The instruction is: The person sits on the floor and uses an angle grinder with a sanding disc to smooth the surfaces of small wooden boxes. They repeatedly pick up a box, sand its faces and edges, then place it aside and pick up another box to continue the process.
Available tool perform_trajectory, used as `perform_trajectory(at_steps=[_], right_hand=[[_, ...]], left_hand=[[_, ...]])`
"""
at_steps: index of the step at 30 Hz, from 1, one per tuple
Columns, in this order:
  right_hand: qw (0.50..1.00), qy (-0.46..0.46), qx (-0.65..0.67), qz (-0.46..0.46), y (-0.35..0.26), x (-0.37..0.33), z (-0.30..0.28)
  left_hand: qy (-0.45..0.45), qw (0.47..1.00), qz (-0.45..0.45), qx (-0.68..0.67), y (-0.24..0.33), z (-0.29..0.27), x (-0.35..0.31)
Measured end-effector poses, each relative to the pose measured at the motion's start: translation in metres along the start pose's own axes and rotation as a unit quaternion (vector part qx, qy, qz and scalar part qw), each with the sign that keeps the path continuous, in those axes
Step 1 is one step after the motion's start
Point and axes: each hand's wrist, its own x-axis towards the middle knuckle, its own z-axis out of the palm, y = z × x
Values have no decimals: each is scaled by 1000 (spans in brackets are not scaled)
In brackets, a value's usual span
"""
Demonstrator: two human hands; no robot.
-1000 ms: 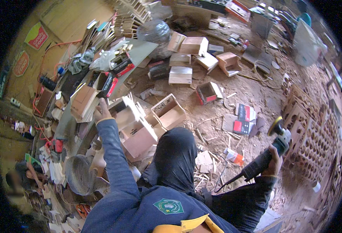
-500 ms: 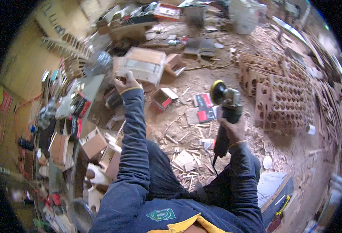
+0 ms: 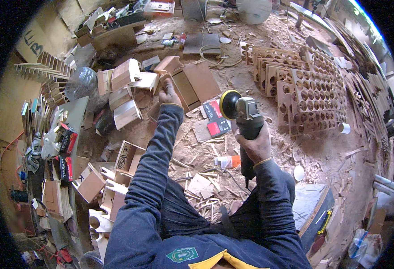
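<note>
My left hand [image 3: 170, 95] is closed on the near left edge of a brown wooden box [image 3: 201, 83], which is tilted with its hollow side partly showing. Several pale and brown wooden boxes [image 3: 126, 74] lie piled just left of that hand. In my right hand [image 3: 256, 145] is an angle grinder [image 3: 250, 117], gripped around its dark body. Its round, yellow-rimmed disc [image 3: 228, 105] points left, close to the box but apart from it. The tool's cord runs down between my legs.
Red-and-black cartons [image 3: 218, 127] lie on the dusty floor beyond wood offcuts [image 3: 201, 186]. Panels with rows of round holes [image 3: 311, 101] lean at right. More wooden pieces [image 3: 89, 183] and a cluttered bench [image 3: 73, 116] stand at left. A blue-sided box [image 3: 313, 210] sits by my right leg.
My left hand has left a pale-fronted box, which appears to rest among the boxes at left, and now grips a brown one. The view has shifted; the grinder stays in my right hand.
</note>
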Motion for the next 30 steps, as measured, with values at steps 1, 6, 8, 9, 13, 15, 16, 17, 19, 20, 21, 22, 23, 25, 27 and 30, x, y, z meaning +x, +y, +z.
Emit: perform_trajectory(at_steps=[1, 6, 8, 9, 13, 15, 16, 17, 19, 20, 21, 22, 23, 25, 27, 30], right_hand=[[1000, -3, -25, 9, 0, 2, 3], [996, -17, -74, 37, -8, -1, 14], [997, -26, -59, 32, -14, -1, 20], [997, -27, -59, 41, -15, -1, 21], [998, -6, -40, 43, -17, 6, 21], [997, 20, -69, 42, -17, 9, 21], [998, 7, -56, 33, -18, 7, 21], [998, 5, -53, 36, -18, 8, 21], [998, -9, -52, 19, -20, 3, 23], [998, -22, -56, 11, -21, 3, 22], [996, -11, -78, 30, -22, 2, 22], [994, -9, -99, 44, -22, 3, 22], [991, -7, -119, 56, -23, 3, 21], [994, -4, -95, 58, -24, 9, 19], [992, 2, -100, 83, -24, 9, 18], [992, -17, -117, 52, -22, 4, 16]], left_hand=[[-32, 999, 14, -15, 1, 1, -3], [-84, 995, 53, -1, 0, 6, -17], [-43, 997, 66, 19, 2, 11, -20], [-24, 998, 55, 25, 3, 12, -19], [-31, 996, 81, -7, 6, 12, -15], [-28, 996, 88, -15, 5, 13, -14], [-15, 998, 57, 14, 4, 14, -15], [-22, 997, 75, -15, 3, 15, -16], [-23, 994, 98, -34, 1, 20, -18], [-67, 984, 136, -93, 1, 21, -18], [-57, 988, 118, -81, 1, 22, -19], [-55, 991, 105, -63, 1, 22, -19], [-44, 994, 93, -44, 2, 21, -20], [-24, 997, 66, -8, 4, 20, -20], [-23, 996, 78, -22, 6, 19, -20], [-44, 994, 86, -43, 7, 21, -24]])
